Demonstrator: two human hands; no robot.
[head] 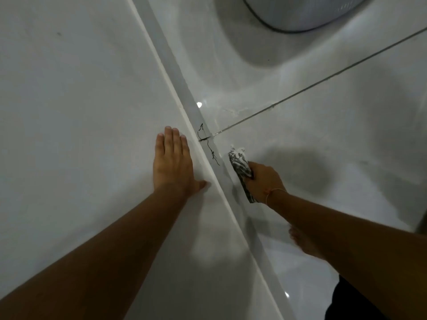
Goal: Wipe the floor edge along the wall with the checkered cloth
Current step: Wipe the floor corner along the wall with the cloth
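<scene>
Head camera shows our left hand (173, 162) flat and open against the white wall (80, 100), middle of the frame. Our right hand (263, 181) squeezes the checkered cloth (240, 166) on the shiny floor (300, 139), just beside the grey floor edge (182, 84) with black scribbles (208, 144).

Glossy, smooth floor tiles (300, 139) mirror light spots; the wall (80, 88) looks matt and smooth; the checkered cloth (240, 166) is soft, crumpled woven fabric
</scene>
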